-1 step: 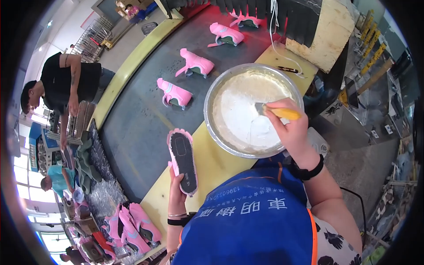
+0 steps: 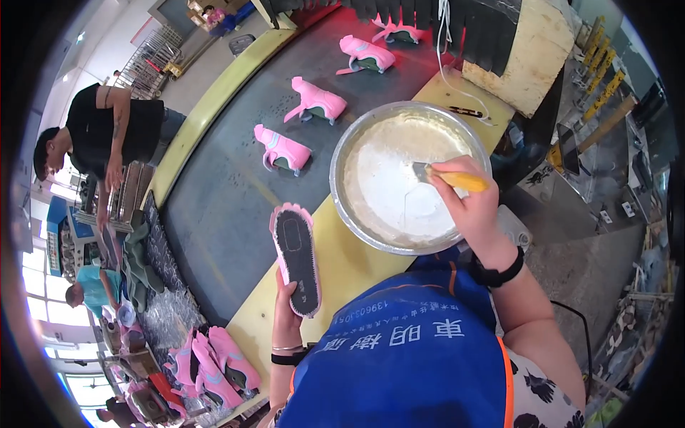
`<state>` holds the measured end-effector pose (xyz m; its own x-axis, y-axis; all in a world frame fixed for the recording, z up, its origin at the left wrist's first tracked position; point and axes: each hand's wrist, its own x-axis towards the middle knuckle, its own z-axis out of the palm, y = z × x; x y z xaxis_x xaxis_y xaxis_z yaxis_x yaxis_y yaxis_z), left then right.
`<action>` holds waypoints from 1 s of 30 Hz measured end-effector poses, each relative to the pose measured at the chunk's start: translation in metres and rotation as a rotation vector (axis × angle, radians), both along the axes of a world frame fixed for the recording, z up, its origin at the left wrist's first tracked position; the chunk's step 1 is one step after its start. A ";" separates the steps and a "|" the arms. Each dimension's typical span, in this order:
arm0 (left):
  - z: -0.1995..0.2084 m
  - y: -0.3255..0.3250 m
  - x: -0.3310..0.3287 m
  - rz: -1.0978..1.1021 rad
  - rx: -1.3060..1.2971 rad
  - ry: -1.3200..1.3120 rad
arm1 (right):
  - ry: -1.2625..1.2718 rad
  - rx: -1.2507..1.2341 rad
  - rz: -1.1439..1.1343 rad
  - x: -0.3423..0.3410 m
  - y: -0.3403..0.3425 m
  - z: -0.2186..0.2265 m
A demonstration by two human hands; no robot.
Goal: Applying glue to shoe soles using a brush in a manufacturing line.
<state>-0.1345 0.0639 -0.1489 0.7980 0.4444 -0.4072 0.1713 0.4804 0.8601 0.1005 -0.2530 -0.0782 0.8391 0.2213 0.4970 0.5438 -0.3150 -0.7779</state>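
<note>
My left hand (image 2: 287,308) is closed around a pink shoe upper (image 2: 315,289), its dark, stitched underside (image 2: 297,250) facing up, over the yellow board (image 2: 357,267). In my right hand (image 2: 477,210) is a brush (image 2: 460,180) with a yellow handle. Its pale head dips toward the white liquid (image 2: 382,189) inside a wide metal basin (image 2: 338,153); I cannot tell how deep the bristles go. The basin stands to the right of the held upper.
Several pink shoe uppers (image 2: 287,150) lie spaced along the dark conveyor belt (image 2: 207,189), the farthest under red light by a black strip curtain (image 2: 478,36). More pink uppers (image 2: 214,367) are piled at lower left. A co-worker (image 2: 114,128) stands across the belt.
The held upper has shifted slightly up and away from me. My right hand and the brush have barely moved. Across the belt, the co-worker's arm has moved a little.
</note>
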 end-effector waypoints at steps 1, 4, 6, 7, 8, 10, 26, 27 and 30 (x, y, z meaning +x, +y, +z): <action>0.011 -0.007 0.001 -0.082 0.009 -0.071 | -0.073 -0.041 -0.044 0.002 -0.002 -0.001; 0.046 -0.015 0.016 -0.258 0.081 -0.148 | 0.042 -0.428 -0.093 0.006 -0.003 -0.005; 0.068 -0.024 0.022 -0.483 0.069 -0.158 | -0.024 -0.303 -0.060 0.006 -0.003 -0.007; 0.078 -0.030 0.024 -0.475 0.069 -0.148 | -0.074 -0.356 -0.076 0.005 -0.003 -0.007; 0.085 -0.034 0.031 -0.533 0.028 -0.121 | -0.132 -0.408 -0.100 0.005 -0.003 -0.006; 0.094 -0.041 0.048 -0.604 -0.012 -0.102 | -0.136 -0.343 -0.060 0.005 -0.004 0.000; 0.105 -0.037 0.063 -0.772 -0.082 -0.003 | -0.402 -0.293 0.576 -0.029 0.019 0.044; 0.105 -0.037 0.062 -0.776 -0.079 -0.019 | -0.350 -0.296 0.552 -0.025 0.018 0.041; 0.105 -0.037 0.060 -0.775 -0.102 -0.032 | -0.291 -0.297 0.511 -0.007 0.016 0.033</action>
<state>-0.0749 0.0267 -0.0435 0.8776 -0.2827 -0.3873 0.4658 0.3115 0.8282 0.0933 -0.2367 -0.0451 0.4328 0.7190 0.5438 0.8567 -0.1403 -0.4964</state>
